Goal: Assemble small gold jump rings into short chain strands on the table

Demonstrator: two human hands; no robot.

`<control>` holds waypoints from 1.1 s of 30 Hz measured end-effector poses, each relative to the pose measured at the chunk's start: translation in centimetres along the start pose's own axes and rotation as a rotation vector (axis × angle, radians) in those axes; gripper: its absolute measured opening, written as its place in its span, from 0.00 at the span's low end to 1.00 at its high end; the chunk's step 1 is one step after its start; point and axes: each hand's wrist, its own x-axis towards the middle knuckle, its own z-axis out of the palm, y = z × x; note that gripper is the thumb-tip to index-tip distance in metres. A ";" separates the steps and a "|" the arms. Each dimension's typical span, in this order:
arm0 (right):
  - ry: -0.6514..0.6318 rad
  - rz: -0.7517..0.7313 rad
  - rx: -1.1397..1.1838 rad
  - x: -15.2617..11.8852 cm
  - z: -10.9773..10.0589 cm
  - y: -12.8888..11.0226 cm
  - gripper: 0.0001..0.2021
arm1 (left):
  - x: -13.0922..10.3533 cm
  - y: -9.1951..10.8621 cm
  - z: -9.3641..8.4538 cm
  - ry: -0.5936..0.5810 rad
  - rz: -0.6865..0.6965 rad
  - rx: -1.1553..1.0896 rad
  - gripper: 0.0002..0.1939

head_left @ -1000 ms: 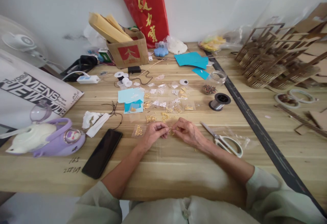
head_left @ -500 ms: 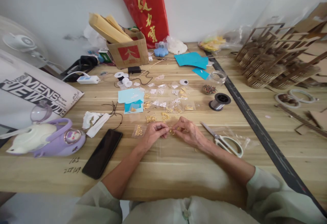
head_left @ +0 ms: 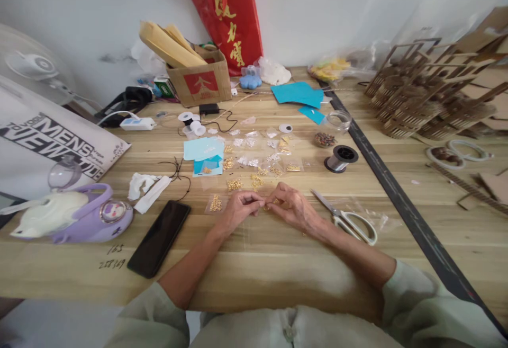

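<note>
Gold-coloured, the tiny piece (head_left: pixel 265 206) I watch sits pinched at the fingertips of the left hand (head_left: pixel 242 208) and right hand (head_left: pixel 291 206), which nearly meet above the tabletop (head_left: pixel 301 279), closer to its near edge. Its exact form is too small to tell. I judge the work partway: this piece is in hand, while loose gold beads (head_left: pixel 234 185) lie toward the far edge, unused. Scissors (head_left: pixel 338 214) rest untouched beyond the right hand.

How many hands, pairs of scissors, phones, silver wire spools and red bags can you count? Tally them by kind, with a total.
Left hand and right hand: 2
Scissors: 1
Phone: 1
Silver wire spool: 1
Red bag: 1
Total: 6
</note>
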 end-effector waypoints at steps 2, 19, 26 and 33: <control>-0.003 0.005 -0.008 0.0 -0.1 0.0 0.04 | 0.0 0.1 0.1 -0.007 0.000 0.024 0.13; 0.055 0.092 -0.044 1.0 -2.4 1.2 0.15 | 0.3 -0.8 0.0 -0.027 -0.030 0.083 0.13; 0.053 0.188 -0.186 1.3 -5.2 1.9 0.24 | 0.3 -0.8 -0.1 -0.014 -0.020 0.058 0.14; 0.025 0.164 -0.554 1.2 -6.7 1.6 0.14 | 0.4 -0.9 -1.2 -0.071 0.040 0.157 0.11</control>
